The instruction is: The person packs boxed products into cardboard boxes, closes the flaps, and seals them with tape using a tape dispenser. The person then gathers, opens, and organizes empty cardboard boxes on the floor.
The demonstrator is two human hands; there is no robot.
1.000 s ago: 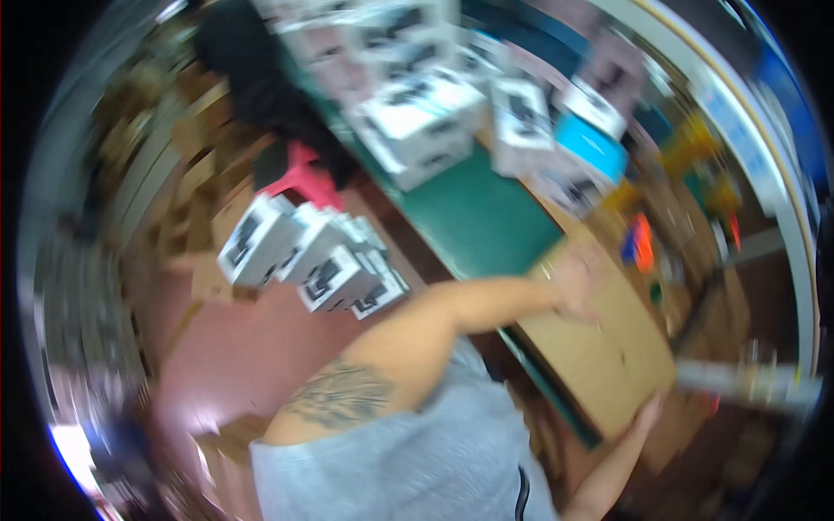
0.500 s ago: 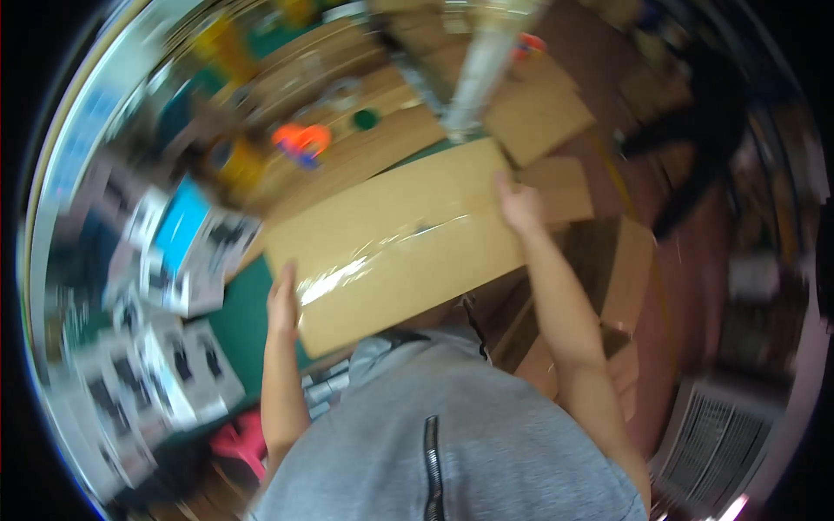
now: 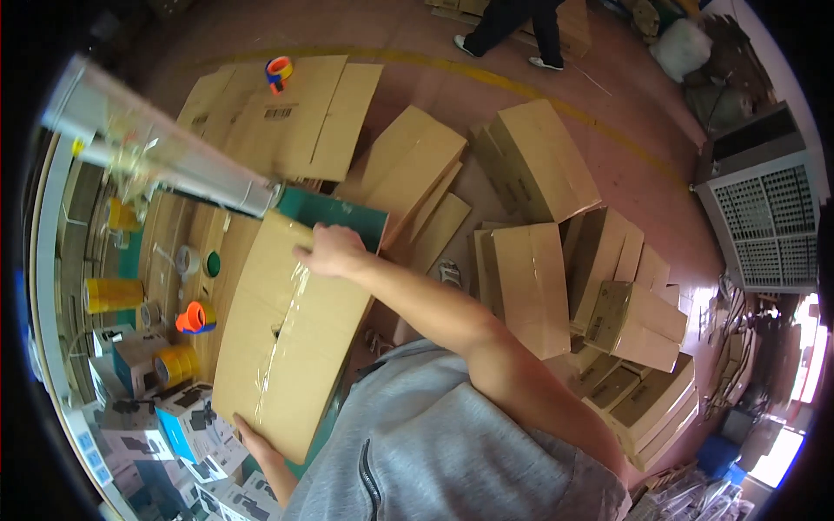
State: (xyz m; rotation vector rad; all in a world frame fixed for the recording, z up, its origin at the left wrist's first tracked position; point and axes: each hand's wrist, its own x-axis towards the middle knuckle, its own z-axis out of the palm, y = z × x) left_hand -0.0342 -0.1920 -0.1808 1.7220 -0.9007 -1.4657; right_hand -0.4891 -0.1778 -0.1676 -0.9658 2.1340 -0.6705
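Note:
A long brown cardboard box (image 3: 300, 347) lies in front of me with shiny clear tape along its top seam. My right hand (image 3: 334, 250) is closed on its far end, fingers bent over the top edge. At the near end my left hand (image 3: 259, 446) grips the side edge, with part of its fingers hidden by the box. Beneath the box a green table surface (image 3: 334, 214) shows. To the left, on the wooden tabletop, sits an orange and blue tape dispenser (image 3: 195, 318), next to rolls of yellow tape (image 3: 176, 366).
Several brown cartons (image 3: 526, 282) stand on the floor at my right. Flat cardboard (image 3: 287, 130) with another tape dispenser (image 3: 278, 71) lies at the back. White product boxes (image 3: 195, 425) crowd the near left. A grey grille unit (image 3: 769, 213) stands far right; another person's legs (image 3: 512, 30) show at the top.
My view has turned to the right, bringing the floor cartons into sight. Both hands still hold the box, which now points more away from me in the picture.

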